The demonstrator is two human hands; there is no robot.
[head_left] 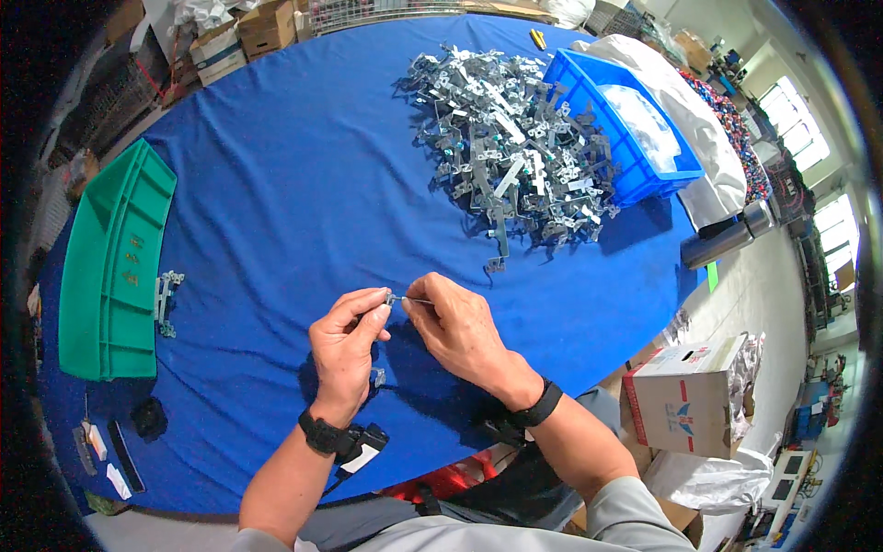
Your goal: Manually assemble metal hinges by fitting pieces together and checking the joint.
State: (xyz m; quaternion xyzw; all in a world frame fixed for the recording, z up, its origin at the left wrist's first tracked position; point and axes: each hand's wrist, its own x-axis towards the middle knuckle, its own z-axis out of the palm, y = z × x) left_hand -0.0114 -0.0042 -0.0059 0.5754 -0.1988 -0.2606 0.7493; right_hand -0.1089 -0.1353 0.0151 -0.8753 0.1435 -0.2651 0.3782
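My left hand [345, 345] is closed, thumb and forefinger pinching the end of a small silvery metal bracket [393, 299]. Facing it, my right hand [455, 327] is closed on a thin, straight metal piece that meets the bracket; whether it is part of the bracket or a separate tool I cannot tell. Another bit of bent metal [378, 377] shows beside the left wrist, partly hidden by the hand. Beyond my hands lies a big heap of similar metal brackets [515, 152] on the blue cloth [276, 184].
A green bin [115, 267] stands at the left, with a few brackets [166, 304] beside it. At the back right are a blue crate [635, 175] holding clear plastic and a steel flask [727, 237]. A cardboard box [685, 400] sits right of the table.
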